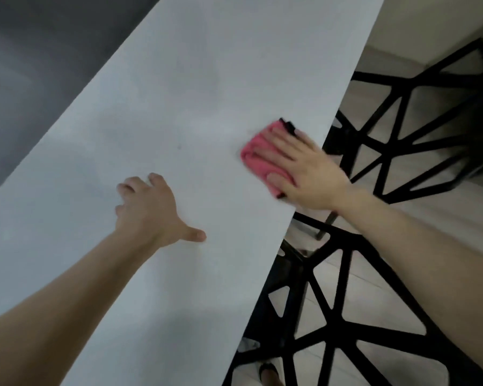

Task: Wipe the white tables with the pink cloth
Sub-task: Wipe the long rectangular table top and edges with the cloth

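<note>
The person leans over the long white table [179, 107]. The right hand [307, 171] lies flat on the pink cloth [258, 154] and presses it down. Its fingers are straight and a little apart, and they are not curled round the cloth. The cloth is folded up small. It sits on the table, close to the right edge, with the heel of the hand out past that edge.

The left hand [148, 210] rests on the table, well apart from the cloth. It holds nothing. Its fingers are a bit bent, the tips touch the top, and the thumb sticks out to the side. I think it is just there to lean on.

How much is done? It is hard to say. The top looks the same all over, so I cannot tell which parts are wiped. There is a tiny dark speck [179, 147] between the two hands, so that spot may need a wipe. The far end of the table looks a long way from the cloth. I think a lot is left, and any other tables too.

Black chairs [332, 316] stand by the right edge.
</note>
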